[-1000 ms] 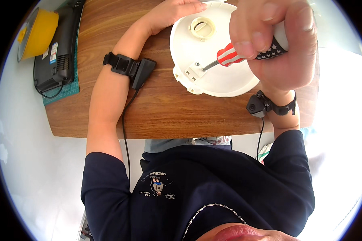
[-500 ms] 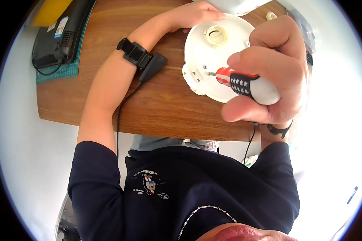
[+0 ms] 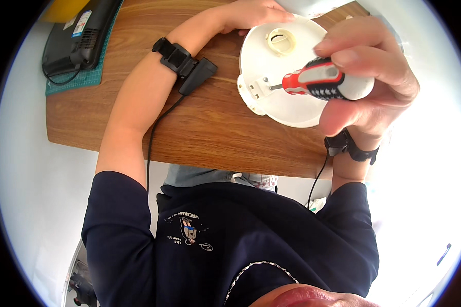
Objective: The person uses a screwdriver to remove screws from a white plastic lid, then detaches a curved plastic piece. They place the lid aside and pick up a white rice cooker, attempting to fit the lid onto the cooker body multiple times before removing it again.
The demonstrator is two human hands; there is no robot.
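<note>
Head view: having just rotated star-patterned screwdriver (image 3: 320, 79), seemingly mid-turn, with right hand (image 3: 394, 77) loosely wrapped around it; touching round white plastic cover (image 3: 293, 110) near desk's (image 3: 230, 140) far-right corner with left hand (image 3: 252, 14), finger closure unclear.

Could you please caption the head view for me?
Left hand touching a white disc, right hand loosely around a screwdriver.

Small pale lettering (image 3: 189, 216) stands upside down in view on my dark shirt (image 3: 251, 230), beside a cartoon figure (image 3: 188, 230). At far left, a white-and-blue label (image 3: 81, 24) sits on a black device (image 3: 66, 53), its print too small to read. Stars mark my screwdriver's handle (image 3: 325, 84).
</note>
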